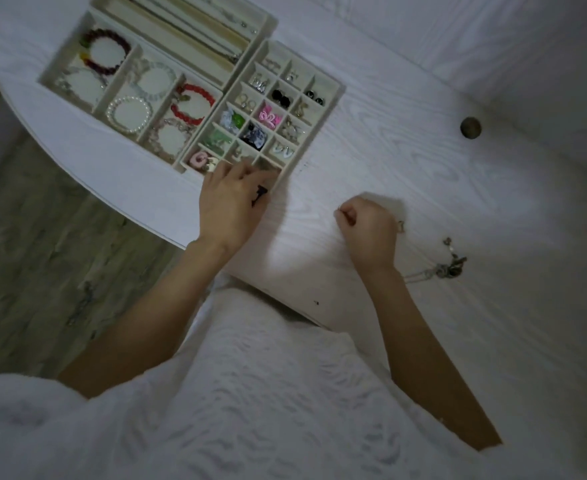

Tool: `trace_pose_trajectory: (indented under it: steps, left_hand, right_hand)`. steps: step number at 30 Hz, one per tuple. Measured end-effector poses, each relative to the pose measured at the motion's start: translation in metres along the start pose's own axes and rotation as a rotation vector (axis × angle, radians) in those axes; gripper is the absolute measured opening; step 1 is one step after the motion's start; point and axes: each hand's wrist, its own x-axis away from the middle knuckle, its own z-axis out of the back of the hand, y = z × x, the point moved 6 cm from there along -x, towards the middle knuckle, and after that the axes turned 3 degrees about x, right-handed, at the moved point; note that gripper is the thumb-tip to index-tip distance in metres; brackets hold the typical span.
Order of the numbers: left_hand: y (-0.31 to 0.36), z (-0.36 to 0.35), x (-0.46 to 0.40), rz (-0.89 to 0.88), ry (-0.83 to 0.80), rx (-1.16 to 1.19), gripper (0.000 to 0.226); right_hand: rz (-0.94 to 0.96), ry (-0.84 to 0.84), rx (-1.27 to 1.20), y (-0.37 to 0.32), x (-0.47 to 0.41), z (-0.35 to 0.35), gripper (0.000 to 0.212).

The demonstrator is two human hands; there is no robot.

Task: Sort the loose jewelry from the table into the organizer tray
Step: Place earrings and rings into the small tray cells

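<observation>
A cream organizer tray (330, 98) of small square cells holds earrings and charms. To its left, a tray (106, 95) holds bead bracelets, and a long tray (264, 20) holds chains. My left hand (231, 202) lies at the small-cell tray's near corner, fingers reaching over the nearest cells, with a small dark piece (259, 195) under the fingers. My right hand (368, 226) is curled on the table and pinches a thin wire piece (338, 211). A small ring-like piece (401, 226) and a tangled chain with charms (447, 266) lie loose to its right.
The white wood-grain table (423, 150) is round-edged, with grey floor (42, 237) beyond its left edge. A dark round knob or hole (471, 127) sits at the right. My white textured garment (250, 393) fills the foreground.
</observation>
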Motion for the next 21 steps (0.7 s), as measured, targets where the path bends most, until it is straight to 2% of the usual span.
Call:
trace_pose_trajectory:
  steps: [2,6,12,14,18,21]
  left_hand:
    - [-0.003,-0.004,0.002,0.002,0.008,0.006,0.022]
    - [-0.003,-0.008,0.004,-0.002,0.044,0.019,0.015]
    - [-0.001,-0.007,0.005,0.008,0.055,0.043,0.016]
    - [0.000,-0.005,0.004,-0.001,0.064,0.055,0.015]
    - [-0.001,-0.003,0.005,0.012,0.084,0.065,0.016]
    - [-0.003,-0.001,0.012,0.042,0.105,0.074,0.012]
  right_hand:
    - [0.086,-0.036,0.108,-0.007,-0.007,-0.001,0.016]
    - [0.195,-0.019,0.102,-0.012,-0.025,0.003,0.013]
    - [0.100,-0.013,-0.106,-0.003,-0.041,0.004,0.004]
    - [0.070,-0.019,-0.157,0.000,-0.045,0.005,0.008]
    - [0.239,-0.031,-0.021,-0.010,-0.047,0.008,0.018]
    - [0.231,-0.032,0.030,-0.009,-0.045,0.011,0.012]
